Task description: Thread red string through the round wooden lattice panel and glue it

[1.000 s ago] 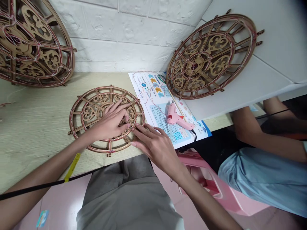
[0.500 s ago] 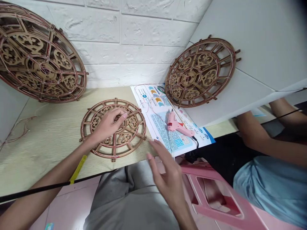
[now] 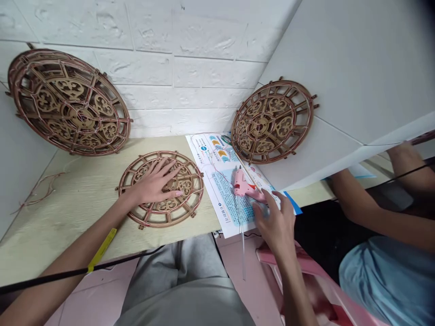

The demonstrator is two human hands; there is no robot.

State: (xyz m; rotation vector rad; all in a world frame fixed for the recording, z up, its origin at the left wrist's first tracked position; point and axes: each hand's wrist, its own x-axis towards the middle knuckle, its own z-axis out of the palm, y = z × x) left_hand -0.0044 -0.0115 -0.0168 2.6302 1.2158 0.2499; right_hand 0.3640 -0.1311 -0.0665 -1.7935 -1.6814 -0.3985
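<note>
The round fretwork wooden disc (image 3: pixel 163 212), laced with thin red wire, lies flat on our pale woodgrain table (image 3: pixel 68 213). Our left hand (image 3: pixel 154 183) rests on it, fingers spread wide. Our right hand (image 3: pixel 277 222) curls at the smooth pink glue gun (image 3: pixel 240 184) on the printed sheet (image 3: pixel 224 199); we cannot tell whether it grips.

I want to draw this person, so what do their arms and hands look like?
Both arms are bare, with no sleeves in view. The left hand and right hand wear no gloves, rings or watch. A thin black cable with a yellow tag runs beside the left forearm.
</note>
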